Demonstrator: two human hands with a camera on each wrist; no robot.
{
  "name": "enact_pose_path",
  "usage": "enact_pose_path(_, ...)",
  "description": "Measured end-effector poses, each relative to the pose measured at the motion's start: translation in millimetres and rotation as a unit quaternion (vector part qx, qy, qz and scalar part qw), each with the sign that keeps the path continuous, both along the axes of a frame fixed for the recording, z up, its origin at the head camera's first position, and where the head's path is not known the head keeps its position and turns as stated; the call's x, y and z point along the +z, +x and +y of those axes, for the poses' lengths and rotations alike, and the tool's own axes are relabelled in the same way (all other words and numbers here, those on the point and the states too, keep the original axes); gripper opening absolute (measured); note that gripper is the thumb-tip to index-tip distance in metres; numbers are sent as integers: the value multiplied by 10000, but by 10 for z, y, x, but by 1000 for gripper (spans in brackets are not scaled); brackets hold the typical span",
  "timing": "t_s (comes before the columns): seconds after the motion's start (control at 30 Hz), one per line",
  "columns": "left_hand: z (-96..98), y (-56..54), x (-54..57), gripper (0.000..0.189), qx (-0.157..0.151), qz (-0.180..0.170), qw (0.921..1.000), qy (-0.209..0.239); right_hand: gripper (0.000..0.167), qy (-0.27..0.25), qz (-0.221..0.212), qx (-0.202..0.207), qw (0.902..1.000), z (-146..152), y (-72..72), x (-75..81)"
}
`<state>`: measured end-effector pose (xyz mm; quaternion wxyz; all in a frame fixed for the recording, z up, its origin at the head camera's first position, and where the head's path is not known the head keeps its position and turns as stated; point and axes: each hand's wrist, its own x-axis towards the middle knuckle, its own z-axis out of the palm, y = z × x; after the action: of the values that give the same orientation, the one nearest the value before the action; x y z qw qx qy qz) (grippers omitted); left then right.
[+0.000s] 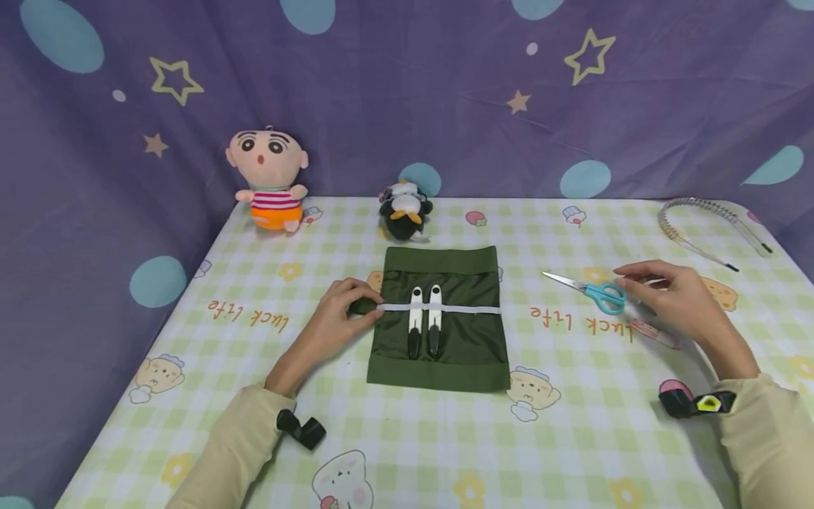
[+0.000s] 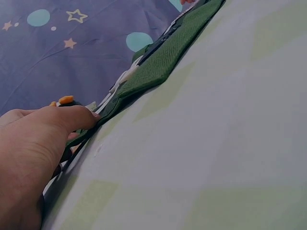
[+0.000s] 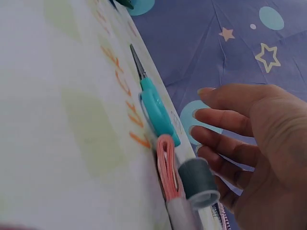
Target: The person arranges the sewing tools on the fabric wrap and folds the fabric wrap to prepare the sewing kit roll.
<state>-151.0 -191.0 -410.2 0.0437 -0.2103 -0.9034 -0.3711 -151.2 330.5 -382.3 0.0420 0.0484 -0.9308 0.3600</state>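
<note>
Left hand (image 1: 337,311) fingers curled, gripping left edge of green pouch (image 1: 445,353). Right hand (image 1: 674,297) fingers loose and open, just beside blue scissors (image 1: 594,291), right of pouch. White band (image 1: 464,309) across pouch holds two clippers (image 1: 424,322). Pouch lies flat in middle of checked tablecloth (image 1: 413,438). Boy doll (image 1: 270,177) and penguin toy (image 1: 405,208) behind pouch. Hairband (image 1: 706,226) far right. Purple star curtain (image 1: 407,92) behind table.

Checked table (image 1: 445,438) bears green pouch (image 1: 458,353), scissors (image 1: 594,291), headband (image 1: 706,219).
</note>
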Motion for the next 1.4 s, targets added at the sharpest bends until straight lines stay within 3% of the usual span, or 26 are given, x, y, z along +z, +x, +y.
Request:
enact_pose_path(0.2, 3, 11, 1, 14, 0, 12, 10000, 24, 33, 326, -53, -11, 9995, 46, 37, -52)
enact_pose_path(0.83, 2, 2, -4, 14, 49, 7, 10000, 9, 31, 411, -127, 186, 9989, 62, 10, -166)
enact_pose_path(1.4, 0, 7, 6, 15, 56, -6, 10000, -6, 30, 453, -193, 277, 9984, 44, 5, -172)
